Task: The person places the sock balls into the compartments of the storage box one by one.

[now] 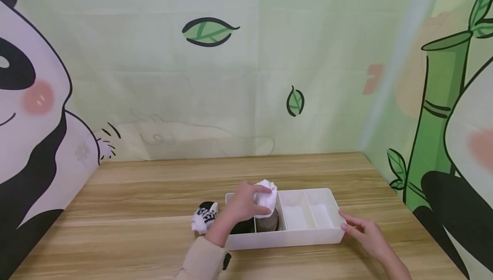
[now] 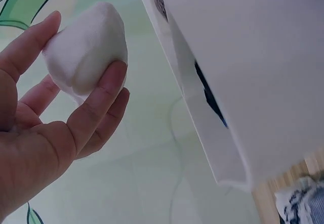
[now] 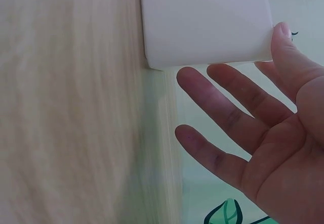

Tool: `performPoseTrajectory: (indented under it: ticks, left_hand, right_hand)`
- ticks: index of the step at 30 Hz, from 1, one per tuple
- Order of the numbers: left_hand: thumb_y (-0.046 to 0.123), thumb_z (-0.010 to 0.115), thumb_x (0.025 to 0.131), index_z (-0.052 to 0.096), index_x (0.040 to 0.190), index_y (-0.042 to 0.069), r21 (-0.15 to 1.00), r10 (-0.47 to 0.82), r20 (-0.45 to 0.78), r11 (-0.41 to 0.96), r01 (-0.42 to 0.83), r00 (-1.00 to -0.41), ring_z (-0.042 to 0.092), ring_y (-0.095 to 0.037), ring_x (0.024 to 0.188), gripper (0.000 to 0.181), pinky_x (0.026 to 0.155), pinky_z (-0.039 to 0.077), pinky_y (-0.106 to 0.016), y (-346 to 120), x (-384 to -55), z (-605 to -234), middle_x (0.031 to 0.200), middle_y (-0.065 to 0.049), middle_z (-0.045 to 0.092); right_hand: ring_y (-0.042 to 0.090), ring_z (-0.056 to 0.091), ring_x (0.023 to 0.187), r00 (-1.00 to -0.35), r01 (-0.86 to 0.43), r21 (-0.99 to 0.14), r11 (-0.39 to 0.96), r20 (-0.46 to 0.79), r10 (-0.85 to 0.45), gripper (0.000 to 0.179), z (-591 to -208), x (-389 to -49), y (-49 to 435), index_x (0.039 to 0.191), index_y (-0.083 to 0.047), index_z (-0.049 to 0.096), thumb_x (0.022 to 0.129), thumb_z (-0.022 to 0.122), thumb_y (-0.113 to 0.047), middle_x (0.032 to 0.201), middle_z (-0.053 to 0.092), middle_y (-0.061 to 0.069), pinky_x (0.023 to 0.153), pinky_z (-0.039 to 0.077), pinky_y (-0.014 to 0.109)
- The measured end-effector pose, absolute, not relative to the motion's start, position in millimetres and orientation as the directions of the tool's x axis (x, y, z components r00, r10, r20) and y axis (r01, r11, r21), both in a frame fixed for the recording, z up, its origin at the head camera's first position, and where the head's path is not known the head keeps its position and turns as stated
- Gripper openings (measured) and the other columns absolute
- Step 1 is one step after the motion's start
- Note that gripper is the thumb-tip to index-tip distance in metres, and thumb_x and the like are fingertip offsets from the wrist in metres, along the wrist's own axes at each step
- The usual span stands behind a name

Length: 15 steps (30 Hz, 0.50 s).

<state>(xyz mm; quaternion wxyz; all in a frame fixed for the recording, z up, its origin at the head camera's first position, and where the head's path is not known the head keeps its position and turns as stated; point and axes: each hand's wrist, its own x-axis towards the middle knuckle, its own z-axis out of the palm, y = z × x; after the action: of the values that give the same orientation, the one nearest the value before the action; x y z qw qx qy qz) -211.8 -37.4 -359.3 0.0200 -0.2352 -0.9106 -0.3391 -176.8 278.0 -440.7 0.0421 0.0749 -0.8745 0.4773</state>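
In the head view my left hand (image 1: pixel 244 201) holds a rolled white sock (image 1: pixel 266 198) between thumb and fingers, over the second compartment of a white divided box (image 1: pixel 285 238). The left wrist view shows the fingertips curved round the white sock (image 2: pixel 86 49). Below it, a rolled grey-brown sock (image 1: pixel 268 222) sits in that compartment. A black bundle (image 1: pixel 242 227) lies in the leftmost compartment, partly hidden by my left hand. My right hand (image 1: pixel 363 233) touches the box's right end with fingertips and thumb, its fingers fairly straight and spread in the right wrist view (image 3: pixel 243 113).
A black-and-white patterned sock bundle (image 1: pixel 205 218) lies on the wooden table (image 1: pixel 146 194), left of the box. Two compartments (image 1: pixel 308 209) at the box's right hold nothing. A small black object (image 1: pixel 227 260) shows beside my left sleeve. Printed cloth walls (image 1: pixel 215 96) stand behind the table.
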Motion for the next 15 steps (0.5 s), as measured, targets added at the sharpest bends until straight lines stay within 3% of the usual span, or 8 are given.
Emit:
performPoseTrajectory:
  ticks: [15]
  left_hand:
    - [0.017,0.081,0.064,0.067,0.105,0.009,0.634,0.475,0.125,0.637,0.439,-0.871,0.045,-0.025,0.097,0.044,0.08,0.039,-0.031,-3.6,-217.0,-363.3,0.104,-0.012,0.055]
  right_hand:
    - [0.014,0.062,0.069,-0.985,-0.171,-0.827,0.536,0.144,-0.091,0.038,-442.0,-177.5,278.5,0.119,0.011,0.05,0.086,0.058,-0.008,0.117,0.05,0.028,0.067,0.047,0.022]
